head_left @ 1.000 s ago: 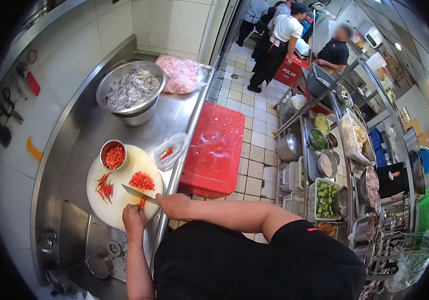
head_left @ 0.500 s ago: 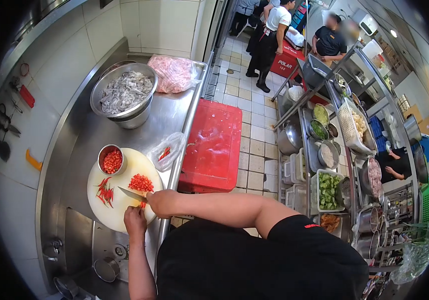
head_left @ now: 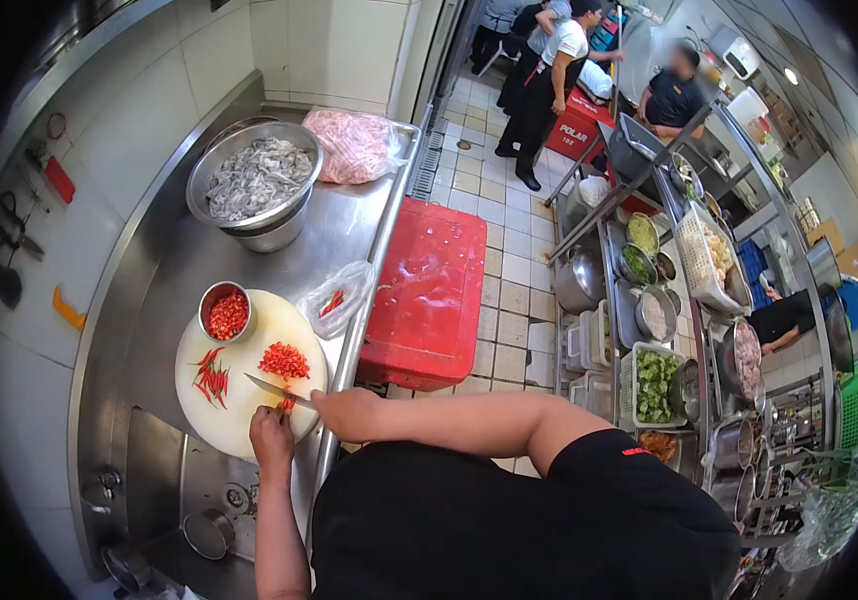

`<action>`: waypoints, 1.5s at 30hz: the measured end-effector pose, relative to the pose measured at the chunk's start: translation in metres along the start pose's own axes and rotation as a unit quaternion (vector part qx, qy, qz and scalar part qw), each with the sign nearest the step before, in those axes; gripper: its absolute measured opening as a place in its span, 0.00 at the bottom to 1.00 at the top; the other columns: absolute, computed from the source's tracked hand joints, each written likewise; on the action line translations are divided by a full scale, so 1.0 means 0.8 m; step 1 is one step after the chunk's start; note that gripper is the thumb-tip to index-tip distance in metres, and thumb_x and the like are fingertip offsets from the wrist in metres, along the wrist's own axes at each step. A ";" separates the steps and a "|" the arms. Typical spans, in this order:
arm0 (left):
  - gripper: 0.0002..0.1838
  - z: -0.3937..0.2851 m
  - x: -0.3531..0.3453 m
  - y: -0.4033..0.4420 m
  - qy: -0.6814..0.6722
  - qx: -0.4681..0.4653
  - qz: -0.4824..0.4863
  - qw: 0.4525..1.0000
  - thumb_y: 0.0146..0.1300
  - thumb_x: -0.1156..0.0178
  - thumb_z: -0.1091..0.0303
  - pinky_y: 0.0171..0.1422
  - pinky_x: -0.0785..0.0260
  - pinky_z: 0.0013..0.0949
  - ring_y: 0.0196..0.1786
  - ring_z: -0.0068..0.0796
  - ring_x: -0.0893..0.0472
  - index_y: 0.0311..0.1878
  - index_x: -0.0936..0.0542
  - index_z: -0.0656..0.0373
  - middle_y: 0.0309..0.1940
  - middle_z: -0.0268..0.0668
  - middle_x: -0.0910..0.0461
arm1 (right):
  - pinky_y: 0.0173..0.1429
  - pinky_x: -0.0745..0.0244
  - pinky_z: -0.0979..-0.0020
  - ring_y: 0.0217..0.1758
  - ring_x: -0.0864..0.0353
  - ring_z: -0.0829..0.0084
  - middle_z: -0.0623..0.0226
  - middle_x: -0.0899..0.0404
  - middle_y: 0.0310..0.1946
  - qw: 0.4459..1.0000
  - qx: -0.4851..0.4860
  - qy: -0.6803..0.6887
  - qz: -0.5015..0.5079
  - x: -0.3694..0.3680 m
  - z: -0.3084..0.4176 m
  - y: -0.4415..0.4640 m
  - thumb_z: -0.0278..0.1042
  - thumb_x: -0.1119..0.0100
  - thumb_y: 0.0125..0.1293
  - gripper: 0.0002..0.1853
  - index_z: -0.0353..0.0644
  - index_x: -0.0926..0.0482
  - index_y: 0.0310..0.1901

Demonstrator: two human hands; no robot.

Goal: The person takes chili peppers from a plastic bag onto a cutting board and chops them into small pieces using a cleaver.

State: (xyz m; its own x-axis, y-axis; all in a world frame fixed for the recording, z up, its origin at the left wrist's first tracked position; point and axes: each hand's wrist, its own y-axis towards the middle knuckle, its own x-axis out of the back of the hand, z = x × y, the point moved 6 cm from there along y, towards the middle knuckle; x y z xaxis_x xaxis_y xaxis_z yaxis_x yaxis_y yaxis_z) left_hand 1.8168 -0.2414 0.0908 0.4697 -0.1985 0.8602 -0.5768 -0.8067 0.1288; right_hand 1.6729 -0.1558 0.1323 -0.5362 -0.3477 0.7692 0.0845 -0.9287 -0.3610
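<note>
Red chillies [head_left: 289,404] lay at the white board's [head_left: 234,425] four o'clock. The left hand's [head_left: 271,438] fingers pinched them; the right hand's [head_left: 347,413] clenched a knife [head_left: 271,386]. With its blade so near, a slip could have cut fingers.

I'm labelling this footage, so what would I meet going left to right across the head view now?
Orange elongated object, slim whole red chillies, the person's bare left hand, their bare right hand, big red rectangular box, white plastic basket of green vegetables, bright green plastic basket.
</note>
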 end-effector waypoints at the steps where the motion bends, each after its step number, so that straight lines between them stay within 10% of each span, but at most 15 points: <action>1: 0.08 0.003 -0.001 -0.002 -0.001 0.006 -0.003 1.000 0.61 0.35 0.71 0.46 0.28 0.46 0.38 0.48 0.21 0.40 0.14 0.65 0.31 0.47 0.22 | 0.41 0.19 0.51 0.38 0.13 0.47 0.46 0.15 0.34 1.000 0.003 -0.003 0.004 0.000 -0.002 -0.004 0.27 0.50 0.67 0.15 0.29 0.32 0.53; 45: 0.08 0.014 -0.004 -0.007 -0.036 -0.006 -0.041 0.998 0.63 0.34 0.71 0.46 0.26 0.44 0.38 0.46 0.20 0.42 0.15 0.65 0.33 0.45 0.20 | 0.44 0.19 0.51 0.42 0.13 0.47 0.45 0.16 0.37 0.998 -0.041 0.025 0.047 0.024 0.023 0.001 0.26 0.44 0.64 0.17 0.29 0.32 0.52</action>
State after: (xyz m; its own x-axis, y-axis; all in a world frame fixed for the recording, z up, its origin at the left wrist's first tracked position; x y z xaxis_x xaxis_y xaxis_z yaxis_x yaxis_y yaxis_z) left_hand 1.8264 -0.2422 0.0822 0.5622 -0.1715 0.8090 -0.5425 -0.8148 0.2043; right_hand 1.6778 -0.1653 0.1566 -0.5710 -0.4240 0.7030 0.0690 -0.8781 -0.4735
